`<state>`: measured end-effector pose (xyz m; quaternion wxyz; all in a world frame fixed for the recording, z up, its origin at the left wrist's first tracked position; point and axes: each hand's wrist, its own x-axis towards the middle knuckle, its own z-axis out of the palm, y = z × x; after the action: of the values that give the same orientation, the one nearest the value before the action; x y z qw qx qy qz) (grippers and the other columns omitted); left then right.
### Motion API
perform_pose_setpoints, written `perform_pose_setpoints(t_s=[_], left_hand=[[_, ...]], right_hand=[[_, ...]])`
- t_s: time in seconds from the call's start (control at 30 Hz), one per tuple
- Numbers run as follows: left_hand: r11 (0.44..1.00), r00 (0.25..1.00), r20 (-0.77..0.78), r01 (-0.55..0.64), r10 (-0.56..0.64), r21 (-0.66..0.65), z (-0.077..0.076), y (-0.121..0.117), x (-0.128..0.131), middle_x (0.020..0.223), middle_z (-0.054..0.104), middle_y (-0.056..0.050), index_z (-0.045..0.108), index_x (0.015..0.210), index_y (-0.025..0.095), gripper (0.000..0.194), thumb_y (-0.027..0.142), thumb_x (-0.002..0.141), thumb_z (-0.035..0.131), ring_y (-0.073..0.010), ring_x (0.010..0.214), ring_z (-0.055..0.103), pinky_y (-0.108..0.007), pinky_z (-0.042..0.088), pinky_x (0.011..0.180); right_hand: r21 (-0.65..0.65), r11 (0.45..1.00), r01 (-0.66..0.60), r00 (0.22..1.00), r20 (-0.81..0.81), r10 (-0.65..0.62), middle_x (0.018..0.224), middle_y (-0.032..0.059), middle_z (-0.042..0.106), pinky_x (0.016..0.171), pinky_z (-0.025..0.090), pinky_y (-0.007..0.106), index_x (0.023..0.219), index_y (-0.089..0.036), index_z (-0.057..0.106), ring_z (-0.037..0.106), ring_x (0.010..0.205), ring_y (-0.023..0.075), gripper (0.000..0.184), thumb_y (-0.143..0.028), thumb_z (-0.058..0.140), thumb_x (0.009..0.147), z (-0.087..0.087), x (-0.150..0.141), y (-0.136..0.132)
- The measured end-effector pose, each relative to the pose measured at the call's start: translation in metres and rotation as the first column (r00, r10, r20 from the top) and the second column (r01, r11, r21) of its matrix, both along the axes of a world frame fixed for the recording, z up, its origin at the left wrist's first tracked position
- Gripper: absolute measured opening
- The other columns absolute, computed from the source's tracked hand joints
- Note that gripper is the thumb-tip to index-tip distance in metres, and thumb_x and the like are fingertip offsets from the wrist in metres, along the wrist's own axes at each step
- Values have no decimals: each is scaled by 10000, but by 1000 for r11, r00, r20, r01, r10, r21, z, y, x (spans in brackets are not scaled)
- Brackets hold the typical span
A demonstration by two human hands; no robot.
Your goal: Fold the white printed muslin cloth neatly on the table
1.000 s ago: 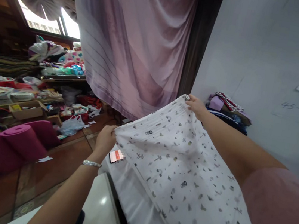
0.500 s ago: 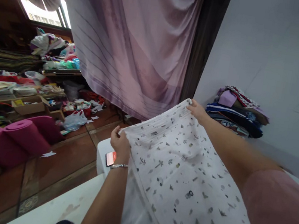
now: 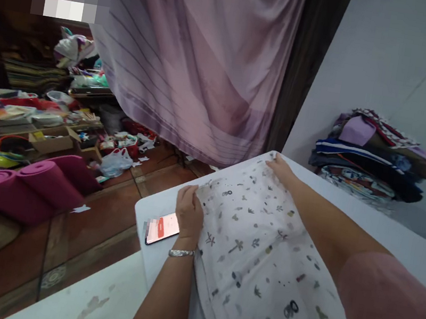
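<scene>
At the centre of the clock, printed cloth (image 3: 245,213), spread over the white surface (image 3: 149,203) and running off toward 6. Left hand (image 3: 191,211) at about 10, right hand (image 3: 278,171) at 12. Left grip: fingers curled, looks to be pinching the cloth's corner; thumb contact not fully visible. Right grip: fingertips pinched on the other far corner, right by the surface's own corner. Far edge runs between the two, fairly straight, low over the surface; can't tell if it touches all along.

Step in hand, my read: laying the cloth flat. To do it well: draw the hands gently apart along the 10-to-12 line so the far edge goes taut, then lower both corners together. Even pull; thin-looking fabric probably skews if one side leads. Soft ripples mid-cloth and toward 1, by the right forearm; smooth them outward with flat palms after letting go, not by tugging corners. Left border bows toward 7; worth straightening against the surface edge.

Watch the phone (image 3: 163,229) at 9: partly hidden behind the left hand, contact unclear. A sideways sweep could shove it. Clothes pile (image 3: 370,157) at 1 to 2, well apart, not in the way.
</scene>
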<state>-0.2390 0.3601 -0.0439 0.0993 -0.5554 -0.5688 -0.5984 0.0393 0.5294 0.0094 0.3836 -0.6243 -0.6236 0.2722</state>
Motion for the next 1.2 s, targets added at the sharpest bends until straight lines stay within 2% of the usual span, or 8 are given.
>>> perform_pose_setpoints(t_s=[0.17,0.3,0.47,0.6,0.73,0.9,1.03,1.2], left_hand=[[995,997,-53,55,-60,-88,-7,-2,8,1020,596,-105,630,1024,133,301,87,849,390,-190,984,552,-345,461,906],[984,990,-111,66,-85,-167,-9,-5,18,1022,611,-98,636,1040,143,313,89,844,397,-202,979,558,-360,464,896],[942,955,-266,36,-130,-332,-4,-13,41,1144,615,-109,634,1098,160,300,156,861,450,-254,1068,535,-437,430,928],[922,863,-407,152,-299,-356,1,-21,62,1289,568,-88,607,1170,204,312,277,908,453,-260,1227,456,-493,289,1064],[819,731,-448,267,-515,-508,-7,-22,73,1304,569,-89,573,1230,199,382,373,916,442,-272,1262,444,-516,270,1075],[787,732,-432,228,-526,-573,-16,-16,71,1329,549,-97,560,1250,175,441,419,924,393,-272,1294,413,-511,255,1088],[792,716,-469,193,-517,-579,-12,-9,70,1317,557,-102,571,1231,177,436,405,911,382,-277,1281,422,-511,268,1076],[788,630,-531,224,-567,-574,-5,-2,67,1279,572,-134,596,1168,159,432,353,864,359,-323,1243,439,-549,317,1017]], right_hand=[[-131,988,-80,967,232,109,1429,123,427,1039,351,415,1492,-200,211,439,1268,283,765,-371,534,820,-17,-25,-40],[-86,948,-306,812,497,307,1470,98,371,1125,190,443,1385,-191,441,271,1377,261,536,-391,441,887,-29,-32,-96],[-127,900,-417,653,647,393,1502,104,308,1092,147,573,1387,-206,424,216,1391,295,517,-439,346,932,-42,-45,-133],[-156,901,-404,667,624,407,1496,108,320,1081,170,589,1369,-208,439,228,1387,299,492,-423,373,931,-31,-51,-136],[-20,931,-364,742,598,303,1478,91,359,1118,128,554,1353,-217,467,209,1400,267,455,-378,379,937,-21,-24,-174],[-25,969,-244,788,577,213,1512,26,293,1144,133,532,1385,-288,436,189,1409,251,461,-416,319,958,-27,56,-287],[-7,998,66,765,642,-46,1492,15,330,1144,190,512,1371,-308,458,221,1397,242,454,-418,312,956,-40,131,-407],[-14,848,530,577,739,-348,1452,75,392,1114,253,528,1316,-241,536,282,1368,281,484,-418,320,921,-62,201,-577]])
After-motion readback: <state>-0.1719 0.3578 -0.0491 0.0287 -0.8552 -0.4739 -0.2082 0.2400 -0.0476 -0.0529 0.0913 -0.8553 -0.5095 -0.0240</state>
